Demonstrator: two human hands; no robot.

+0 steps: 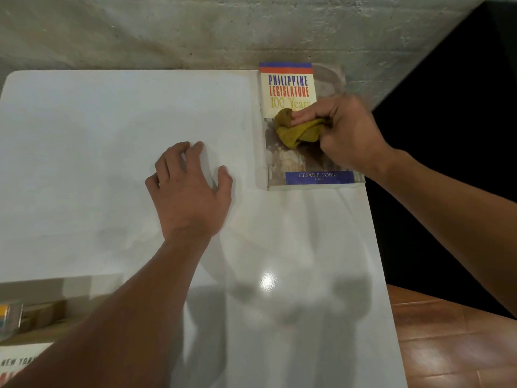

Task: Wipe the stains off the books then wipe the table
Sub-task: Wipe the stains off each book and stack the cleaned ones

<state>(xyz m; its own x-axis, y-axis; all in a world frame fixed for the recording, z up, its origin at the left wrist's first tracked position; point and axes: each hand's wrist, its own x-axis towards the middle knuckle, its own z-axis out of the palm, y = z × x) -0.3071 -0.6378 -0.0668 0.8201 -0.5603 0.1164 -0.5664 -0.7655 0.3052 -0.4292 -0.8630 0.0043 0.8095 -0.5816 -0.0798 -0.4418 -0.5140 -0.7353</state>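
Right hand (pixel 347 133) was gripping a bunched yellow-brown cloth (pixel 298 130), fingers curled round it, cloth pressed onto the cover of a book (pixel 291 88). Book lay flat, face up, at the far right corner of the white desk (pixel 112 121), cover reading "Philippine Legislature 100 Years", blue band along the near edge with an editor's name partly hidden by the wrist. Cloth sat on the middle of the cover, across the line between the title block and the picture below it. Something pale and rounded showed under or behind the book's far right corner, too blurred to identify. Left hand (pixel 190 186) was released, holding nothing: palm down on the desk, fingers spread and slightly arched, fingertips touching the surface, well left of the book and not touching it. Bottom left, beside the desk edge: what looked like a lower shelf or box (pixel 42 315) with a few book spines in it, too blurred to count or read; nearer still, another book (pixel 19 362) with "NEW YOR" legible, partly covered by the left forearm. Bare concrete wall (pixel 195 29) behind the desk, wood floor (pixel 453 345) at lower right. A light glare spot was on the near desk surface.
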